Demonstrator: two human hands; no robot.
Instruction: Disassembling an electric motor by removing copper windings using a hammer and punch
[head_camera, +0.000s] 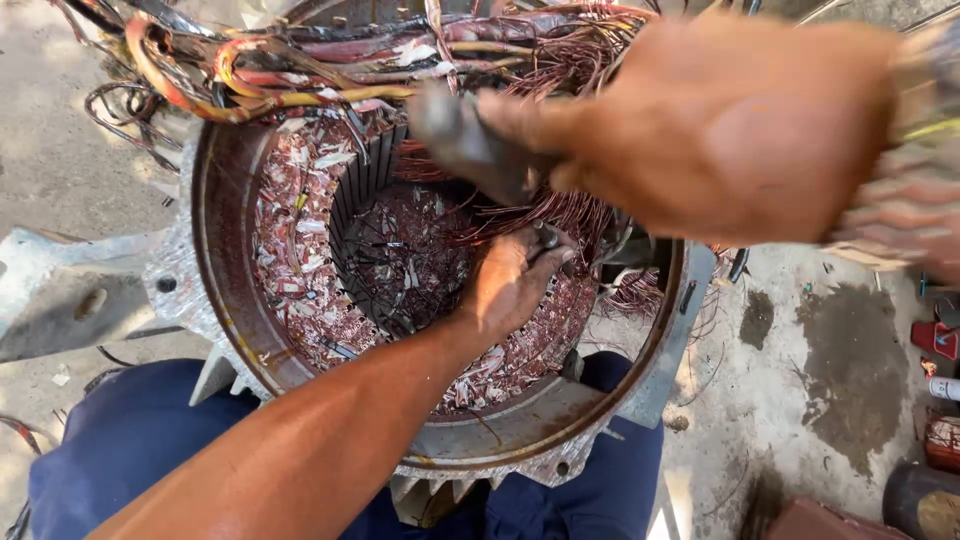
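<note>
Left hand (515, 280) is reaching into one motor stator (440, 290), fingers pinching a small metal tool (548, 238) at 3 o'clock of the bore. Right hand (720, 125), blurred, is gripping one dark hammer (470, 140) at 12 o'clock. Two hands.

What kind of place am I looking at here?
Probably an outdoor motor repair or scrap yard. A big motor stator stands on stained concrete ground, cut copper windings spill from it, and both hands, left hand and right hand, work inside it.
</note>
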